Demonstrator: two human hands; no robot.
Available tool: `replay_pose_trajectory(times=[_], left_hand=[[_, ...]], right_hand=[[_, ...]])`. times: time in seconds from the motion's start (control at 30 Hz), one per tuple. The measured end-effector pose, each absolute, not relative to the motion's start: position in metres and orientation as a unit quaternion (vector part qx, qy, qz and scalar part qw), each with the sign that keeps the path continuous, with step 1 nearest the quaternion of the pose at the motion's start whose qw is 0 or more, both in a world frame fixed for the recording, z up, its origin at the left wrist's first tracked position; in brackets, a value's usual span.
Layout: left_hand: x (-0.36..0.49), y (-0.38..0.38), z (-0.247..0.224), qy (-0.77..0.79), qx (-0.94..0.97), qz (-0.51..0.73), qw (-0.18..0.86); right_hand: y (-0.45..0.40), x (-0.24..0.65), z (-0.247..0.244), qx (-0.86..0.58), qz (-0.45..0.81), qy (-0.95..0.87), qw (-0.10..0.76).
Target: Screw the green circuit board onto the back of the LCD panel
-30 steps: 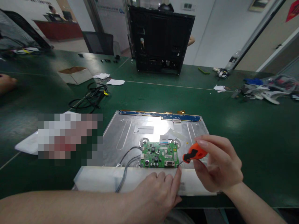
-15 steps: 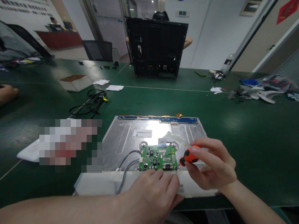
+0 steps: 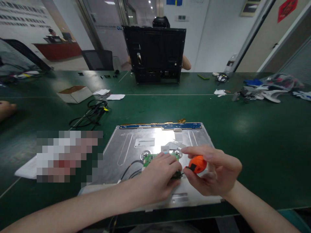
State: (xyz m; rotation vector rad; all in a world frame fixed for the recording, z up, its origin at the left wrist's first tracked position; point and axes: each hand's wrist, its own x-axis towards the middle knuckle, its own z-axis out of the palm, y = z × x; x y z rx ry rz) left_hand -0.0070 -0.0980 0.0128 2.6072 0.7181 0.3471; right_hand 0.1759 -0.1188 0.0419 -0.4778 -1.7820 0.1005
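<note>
An open-backed display panel [image 3: 123, 142] of silvery metal lies flat in front of me. A green circuit board [image 3: 148, 158] sits on it, with dark cables at its left side. My left hand [image 3: 161, 171] is over the board with its fingers curled onto it, covering most of it. In my right hand [image 3: 216, 168] is an orange and black screwdriver [image 3: 198, 164], gripped by the handle between thumb and fingers. Its thin shaft points left toward the board's lower right corner; my left hand partly hides the tip.
Black cable coils [image 3: 91, 113] and a white open box [image 3: 75, 94] lie to the left. Across the green table [image 3: 243, 129], a person is behind an upright black panel [image 3: 155, 55]. Another person's hand [image 3: 6, 110] rests at the left edge. Plastic bags [image 3: 284, 82] lie right.
My left hand has moved up from the panel's front strip onto the circuit board. The screwdriver has turned slightly in my right hand, whose index finger is now straighter. The view has shifted a little.
</note>
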Motion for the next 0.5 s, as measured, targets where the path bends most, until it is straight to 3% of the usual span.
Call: replay_pose_trajectory(times=[0.27, 0.5], left_hand=[[-0.0023, -0.0952, 0.0041, 0.246, 0.940, 0.139, 0.192], [-0.0005, -0.0977, 0.0074, 0.243, 0.940, 0.146, 0.190]], right_hand=[[-0.1193, 0.1782, 0.0439, -0.222, -0.066, -0.785, 0.575], [-0.1201, 0.1788, 0.0465, -0.226, -0.052, -0.793, 0.563]])
